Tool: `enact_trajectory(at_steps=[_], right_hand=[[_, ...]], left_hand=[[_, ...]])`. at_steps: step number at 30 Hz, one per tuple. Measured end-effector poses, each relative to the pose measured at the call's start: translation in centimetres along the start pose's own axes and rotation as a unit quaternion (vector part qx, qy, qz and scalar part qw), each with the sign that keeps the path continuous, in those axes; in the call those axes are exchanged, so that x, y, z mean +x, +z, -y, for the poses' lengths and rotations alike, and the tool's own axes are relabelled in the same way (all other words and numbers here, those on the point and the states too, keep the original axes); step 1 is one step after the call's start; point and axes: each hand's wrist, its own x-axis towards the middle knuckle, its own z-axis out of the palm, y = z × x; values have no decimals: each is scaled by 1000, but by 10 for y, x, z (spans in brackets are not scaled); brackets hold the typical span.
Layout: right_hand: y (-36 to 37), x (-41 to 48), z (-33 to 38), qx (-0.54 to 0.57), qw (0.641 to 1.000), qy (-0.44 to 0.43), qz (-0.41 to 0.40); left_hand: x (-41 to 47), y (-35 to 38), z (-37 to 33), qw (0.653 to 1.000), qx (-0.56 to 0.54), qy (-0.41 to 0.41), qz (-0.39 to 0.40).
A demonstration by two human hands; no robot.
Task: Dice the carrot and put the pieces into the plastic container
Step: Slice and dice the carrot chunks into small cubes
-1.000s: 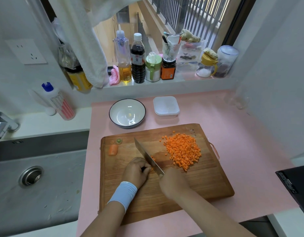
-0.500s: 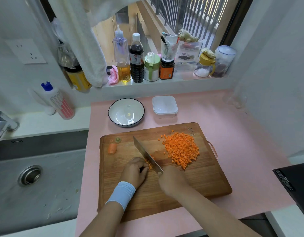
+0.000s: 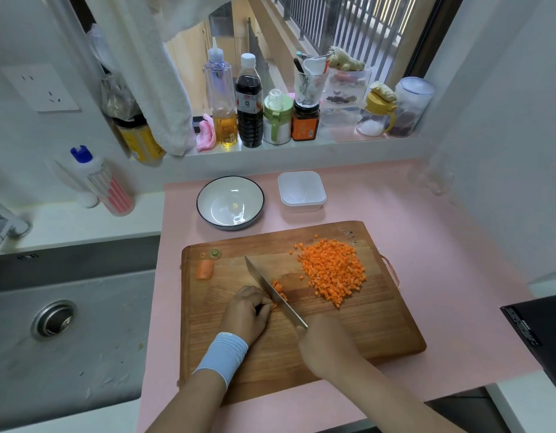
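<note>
Dicing on cutting board (image 3: pixel 380 332) | right hand (image 3: pixel 322 340) grips knife (image 3: pixel 270 285) | left hand (image 3: pixel 247 314) pinches stiff, slick carrot strips (image 3: pixel 274 304) | loose dice (image 3: pixel 333 270) want scooping

We have one view only, worn on the head, facing forward and steeply down from close above the counter (image 3: pixel 426 239). Its wide angle bows the edges: the cutting board (image 3: pixel 348 332) sits near centre, the sink (image 3: pixel 83 354) at 9 o'clock, the window sill (image 3: pixel 301 149) at 12 o'clock.
</note>
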Motion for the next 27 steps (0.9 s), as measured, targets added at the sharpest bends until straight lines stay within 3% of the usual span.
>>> enact_trajectory(at_steps=[8,14,19,27], right_hand=[[4,21,14,27,998,31,37],[4,28,18,49,998,32,38],[2,28,17,57,997,29,41],[-6,21,13,36,999,-8,16]], left_hand=[[-1,1,0,1000,-12,-4,-6],[-2,-6,-6,986,-99,-117,-60],[-15,-2,-4,999,-25,-16,-26],[-17,6,-5,999,22,-20,-23]])
